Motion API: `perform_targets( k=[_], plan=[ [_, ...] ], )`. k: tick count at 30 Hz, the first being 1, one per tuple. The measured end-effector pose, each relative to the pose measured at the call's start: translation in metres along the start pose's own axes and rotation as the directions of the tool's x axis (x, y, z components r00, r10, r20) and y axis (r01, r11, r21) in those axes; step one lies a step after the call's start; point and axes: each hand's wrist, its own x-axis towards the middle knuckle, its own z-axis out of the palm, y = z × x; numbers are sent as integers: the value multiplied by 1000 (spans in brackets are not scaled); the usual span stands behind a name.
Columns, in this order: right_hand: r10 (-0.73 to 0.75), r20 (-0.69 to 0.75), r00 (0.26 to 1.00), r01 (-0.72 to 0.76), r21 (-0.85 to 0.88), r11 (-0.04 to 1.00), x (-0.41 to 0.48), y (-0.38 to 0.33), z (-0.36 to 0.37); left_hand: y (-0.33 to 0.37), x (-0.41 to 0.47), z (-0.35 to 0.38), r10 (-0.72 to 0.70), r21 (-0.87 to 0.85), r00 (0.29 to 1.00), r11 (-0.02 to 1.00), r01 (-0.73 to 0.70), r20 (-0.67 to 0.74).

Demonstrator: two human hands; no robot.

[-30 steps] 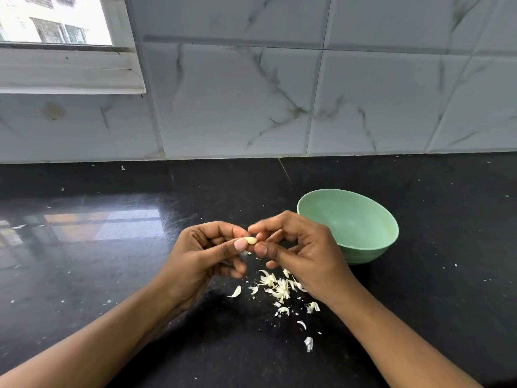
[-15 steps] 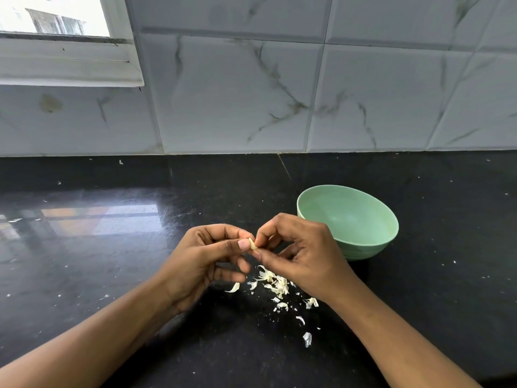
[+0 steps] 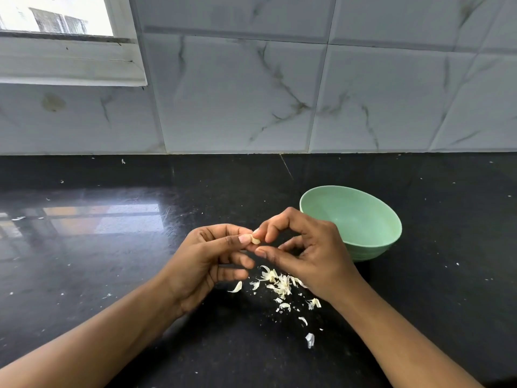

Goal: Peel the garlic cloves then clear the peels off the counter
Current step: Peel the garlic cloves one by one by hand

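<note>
You hold the garlic clove (image 3: pixel 255 240) between both hands just above the middle of the frame, lifted off the black counter (image 3: pixel 112 275). Half a second ago your right fingertips covered nearly all of it. Now its pale body shows again at the tip of your left thumb.

Your left hand (image 3: pixel 207 261) pinches it between thumb and forefinger, and the lower fingers are loosely curled and hold nothing. Your right hand (image 3: pixel 310 259) has arched its forefinger over the clove's far end and brought the thumb in from below. Those two tips nip at it while the other fingers spread free. I read that as a fresh bite on the skin, so you are mid-peel on this clove. I cannot tell how much skin is left on it.

A second ago the clove lay flatter across the gap between your thumbs and your right knuckles sat lower. The grip has since turned and closed in.

Little else has moved. The peels (image 3: pixel 279 284) lie in the same loose scatter on the counter under and below your right hand, with the same stray flake lowest in the frame, so no new piece seems to have dropped. The green bowl (image 3: pixel 391 228) stands where it did, right of centre, just behind your right hand. The view has tipped down slightly, so less of the window (image 3: pixel 56 21) shows in the upper left. Clearing the peels has not begun.
</note>
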Motion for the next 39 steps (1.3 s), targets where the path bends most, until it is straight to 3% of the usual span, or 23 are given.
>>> perform_targets(
  k=[4,11,20,26,32,39],
  plan=[
    [-16,-29,999,16,5,1000,0,0,2,-2,0,0,-35,-36,999,999,36,7],
    [-8,64,998,8,0,1000,-1,1,0,-3,2,-5,-75,-42,996,996,78,53],
    [-56,-20,998,54,-107,993,-2,2,1,-4,2,-3,-16,-70,999,997,18,28],
    [117,28,993,-114,-86,990,0,8,1,-5,1,-1,30,-56,1000,998,-31,-7],
    [275,21,961,-275,118,954,1,4,4,-6,2,-1,122,76,991,990,-118,-46],
    [441,117,890,-448,409,795,2,5,4,-7,0,2,190,152,979,973,-177,-76]
  ],
)
